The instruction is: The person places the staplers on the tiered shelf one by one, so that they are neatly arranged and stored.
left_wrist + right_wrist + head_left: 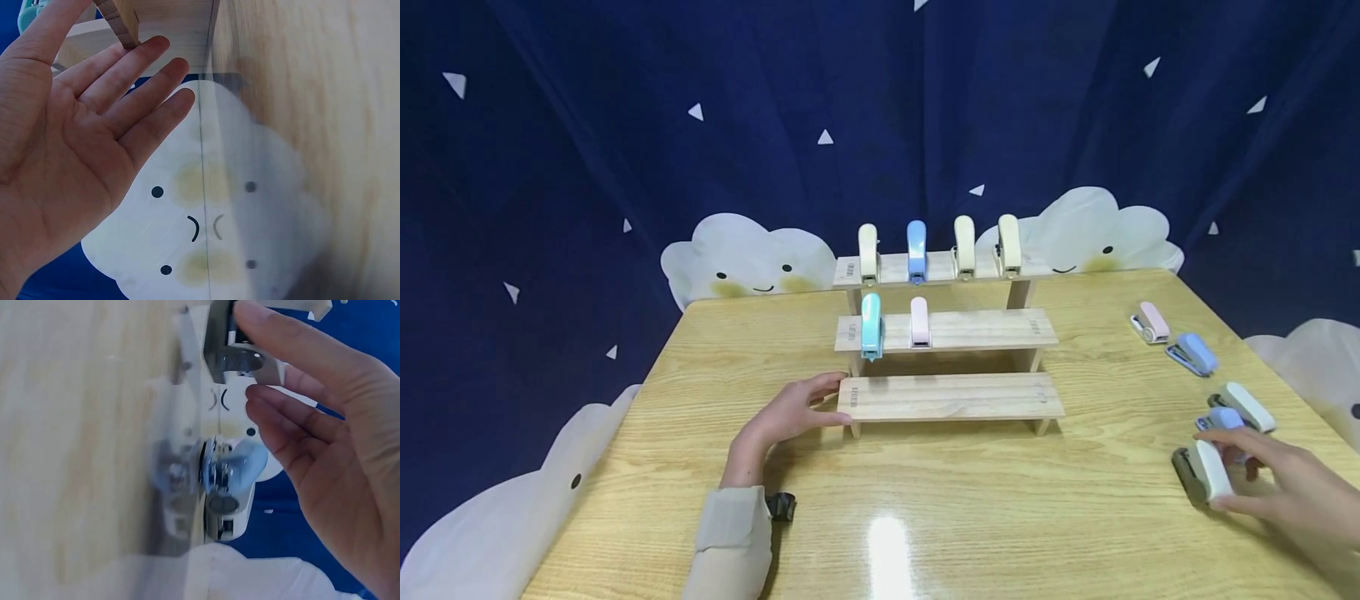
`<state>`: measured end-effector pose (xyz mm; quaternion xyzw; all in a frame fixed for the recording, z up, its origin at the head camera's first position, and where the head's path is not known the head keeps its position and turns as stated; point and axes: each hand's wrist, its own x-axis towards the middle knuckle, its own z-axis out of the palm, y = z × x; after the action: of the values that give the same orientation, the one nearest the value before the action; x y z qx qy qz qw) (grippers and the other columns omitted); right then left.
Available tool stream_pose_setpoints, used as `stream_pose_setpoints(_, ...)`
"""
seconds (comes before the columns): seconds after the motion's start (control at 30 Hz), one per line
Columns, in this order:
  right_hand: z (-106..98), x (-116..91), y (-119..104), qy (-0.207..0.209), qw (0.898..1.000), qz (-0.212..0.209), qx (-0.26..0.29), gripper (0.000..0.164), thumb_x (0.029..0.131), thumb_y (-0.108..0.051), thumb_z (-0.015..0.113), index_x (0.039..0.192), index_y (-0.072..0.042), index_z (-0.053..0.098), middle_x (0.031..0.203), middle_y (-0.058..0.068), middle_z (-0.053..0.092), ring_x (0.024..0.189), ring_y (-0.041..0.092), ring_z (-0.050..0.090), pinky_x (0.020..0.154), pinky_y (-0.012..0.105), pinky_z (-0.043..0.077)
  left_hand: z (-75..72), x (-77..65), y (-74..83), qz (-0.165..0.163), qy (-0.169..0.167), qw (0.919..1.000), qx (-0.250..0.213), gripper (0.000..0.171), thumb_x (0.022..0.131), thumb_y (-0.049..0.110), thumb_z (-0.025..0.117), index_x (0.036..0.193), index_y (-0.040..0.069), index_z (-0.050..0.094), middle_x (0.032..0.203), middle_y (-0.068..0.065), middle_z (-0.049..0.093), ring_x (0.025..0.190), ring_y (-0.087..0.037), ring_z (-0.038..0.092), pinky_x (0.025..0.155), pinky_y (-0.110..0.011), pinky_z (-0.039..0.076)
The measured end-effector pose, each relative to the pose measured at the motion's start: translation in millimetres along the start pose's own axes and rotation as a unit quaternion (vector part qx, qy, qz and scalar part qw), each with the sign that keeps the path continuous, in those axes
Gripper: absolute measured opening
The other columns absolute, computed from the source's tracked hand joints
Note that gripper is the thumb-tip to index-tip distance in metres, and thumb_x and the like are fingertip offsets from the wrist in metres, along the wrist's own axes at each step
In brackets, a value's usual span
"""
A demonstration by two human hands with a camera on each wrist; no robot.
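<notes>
At the right of the table my right hand (1292, 483) pinches a white stapler (1212, 469) with a grey base, thumb on the near end and fingers on the far end. The right wrist view shows the thumb against the stapler's dark metal part (217, 353). Just behind it sits a small light-blue stapler (1225, 417), partly covered by the fingers. My left hand (782, 412) is at the left end of the lowest step of a wooden three-step rack (951, 398). Its fingers (140, 97) are extended, with thumb and fingertips right at the board's end.
Cream staplers (965, 246) and a blue stapler (916, 248) stand on the rack's top step. A turquoise stapler (871, 325) and a pale pink stapler (920, 322) occupy the middle step. Further back right lie a pink stapler (1153, 322), a blue stapler (1195, 354) and another white stapler (1247, 406).
</notes>
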<state>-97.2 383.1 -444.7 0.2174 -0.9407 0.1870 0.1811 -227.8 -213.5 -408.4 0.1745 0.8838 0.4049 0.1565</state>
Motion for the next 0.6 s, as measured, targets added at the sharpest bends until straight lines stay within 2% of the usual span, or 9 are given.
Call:
stream_pose_setpoints(0.13, -2.4, 14.7, -8.4, 0.008, 1.0, 0.0, -0.013, 0.078, 0.048, -0.017, 0.095, 0.117, -0.007, 0.061, 0.093, -0.029, 0.053, 0.076, -0.013, 0.048, 0.062, 0.003, 0.036, 0.1, 0.7, -0.6, 0.001, -0.001, 1.0, -0.002, 0.082, 0.083, 0.04, 0.076, 0.15, 0.012, 0.039, 0.152, -0.014, 0.044, 0.141, -0.035, 0.043, 0.118, -0.05, 0.036)
stream_pose_setpoints(0.27, -3.4, 32.5, -21.1, 0.021, 1.0, 0.003, -0.009, 0.077, 0.049, -0.019, 0.096, 0.117, -0.009, 0.061, 0.091, -0.026, 0.053, 0.074, -0.01, 0.048, 0.06, 0.007, 0.036, -0.2, 0.6, -0.1, 0.001, 0.0, 1.0, 0.002, 0.082, 0.083, 0.04, 0.076, 0.15, 0.011, 0.039, 0.153, -0.014, 0.044, 0.141, -0.035, 0.043, 0.118, -0.05, 0.035)
stream_pose_setpoints(0.37, -4.0, 47.2, -33.4, 0.032, 0.999, -0.003, 0.0, 0.078, 0.051, -0.018, 0.096, 0.119, -0.011, 0.061, 0.097, -0.027, 0.051, 0.077, -0.01, 0.047, 0.062, 0.008, 0.036, -0.5, 0.1, 0.6, 0.001, 0.001, 1.0, 0.005, 0.083, 0.083, 0.041, 0.076, 0.15, 0.011, 0.039, 0.153, -0.014, 0.044, 0.141, -0.036, 0.042, 0.118, -0.05, 0.035)
stream_pose_setpoints(0.6, -2.4, 86.6, -57.9, 0.074, 0.995, -0.033, 0.054, 0.082, 0.049, -0.006, 0.095, 0.123, -0.005, 0.061, 0.114, -0.031, 0.051, 0.086, -0.013, 0.046, 0.072, 0.004, 0.038, 0.2, 1.1, -1.4, 0.004, 0.0, 1.0, 0.005, 0.082, 0.083, 0.041, 0.076, 0.15, 0.011, 0.039, 0.153, -0.013, 0.043, 0.141, -0.035, 0.043, 0.118, -0.05, 0.036)
